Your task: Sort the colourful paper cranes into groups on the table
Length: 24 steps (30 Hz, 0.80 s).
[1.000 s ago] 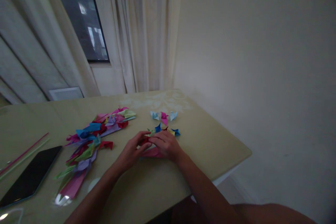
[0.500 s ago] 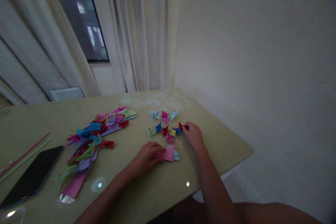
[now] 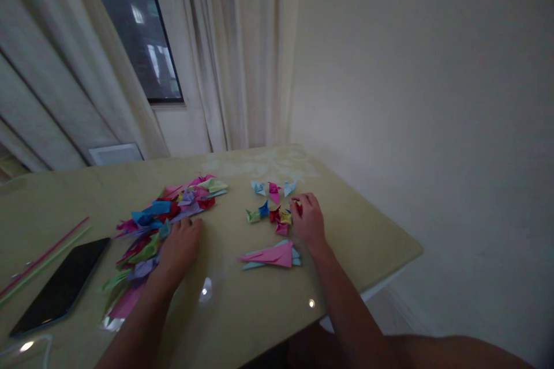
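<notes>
The right hand (image 3: 308,220) has its fingers drawn in on a small red folded piece (image 3: 298,207), apparently pinching it by the fingertips, a light hold that would spare the creases. It sits at the right end of a close cluster, beside the yellow piece (image 3: 285,217) and dark red piece (image 3: 275,215), probably grouped so they meet. The left hand (image 3: 184,242) rests at the right edge of the colourful paper pile (image 3: 149,248), fingers curled; whether it pinches anything I cannot tell. A pink folded paper (image 3: 277,255) lies flat on the surface (image 3: 363,236) between the forearms, likely kept apart within easy reach.
</notes>
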Motion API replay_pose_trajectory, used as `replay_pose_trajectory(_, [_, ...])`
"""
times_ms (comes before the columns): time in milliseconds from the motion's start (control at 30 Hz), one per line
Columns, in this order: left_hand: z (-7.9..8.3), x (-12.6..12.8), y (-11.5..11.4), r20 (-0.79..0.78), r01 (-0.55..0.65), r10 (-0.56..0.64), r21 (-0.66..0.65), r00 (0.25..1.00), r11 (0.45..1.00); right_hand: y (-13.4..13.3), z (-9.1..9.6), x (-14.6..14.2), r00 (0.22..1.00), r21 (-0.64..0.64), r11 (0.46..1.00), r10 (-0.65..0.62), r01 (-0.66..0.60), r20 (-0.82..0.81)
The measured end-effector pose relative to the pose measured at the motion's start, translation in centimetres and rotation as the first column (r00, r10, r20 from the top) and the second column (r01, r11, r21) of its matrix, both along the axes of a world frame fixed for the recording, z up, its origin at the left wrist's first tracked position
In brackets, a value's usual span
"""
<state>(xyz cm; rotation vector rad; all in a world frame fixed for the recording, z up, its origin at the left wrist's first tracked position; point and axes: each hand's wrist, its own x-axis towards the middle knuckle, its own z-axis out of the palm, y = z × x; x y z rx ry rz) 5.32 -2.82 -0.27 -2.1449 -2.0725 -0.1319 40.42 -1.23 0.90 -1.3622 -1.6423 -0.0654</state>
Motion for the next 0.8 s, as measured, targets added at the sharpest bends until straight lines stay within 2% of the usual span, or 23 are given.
replay_pose_trajectory(100, [-0.1,1.6,1.0,0.199,0.119,-0.113,-0.020,0.973,0.993,-0.7,0.4,-1.9,0.990,0.051,0.992,0.107,-0.111,0.088])
replay_pose_trajectory(233, [0.0,3.0,1.6,0.501,0.332,-0.304,0.034,0.810,0.943,-1.2,0.3,-3.3,0.943,0.058,0.966,0.232,-0.252,0.237])
replay_pose_trajectory(333, [0.0,2.4,1.5,0.589,0.392,-0.374,0.103,0.716,0.914,-1.3,0.2,-3.5,0.923,0.047,0.956,0.265,-0.289,0.277])
replay_pose_trajectory(467, [0.5,0.9,1.4,0.600,0.383,-0.358,0.092,0.716,0.919,-1.4,0.2,-3.5,0.922,0.038,0.957,0.265,-0.287,0.281])
replay_pose_trajectory(600, [1.6,1.8,1.0,0.635,0.397,-0.328,0.038,0.699,0.917,-1.4,0.1,-4.0,0.904,0.030,0.946,0.300,-0.324,0.304])
replay_pose_trajectory(700, [2.4,3.7,0.3,0.736,0.444,-0.324,0.035,0.595,0.895,-1.5,-0.1,-4.6,0.849,-0.007,0.907,0.397,-0.421,0.347])
replay_pose_trajectory(800, [3.1,5.4,-0.7,0.811,0.596,-0.336,-0.019,0.479,0.803,-1.6,-0.2,-5.0,0.762,-0.059,0.832,0.531,-0.551,0.371])
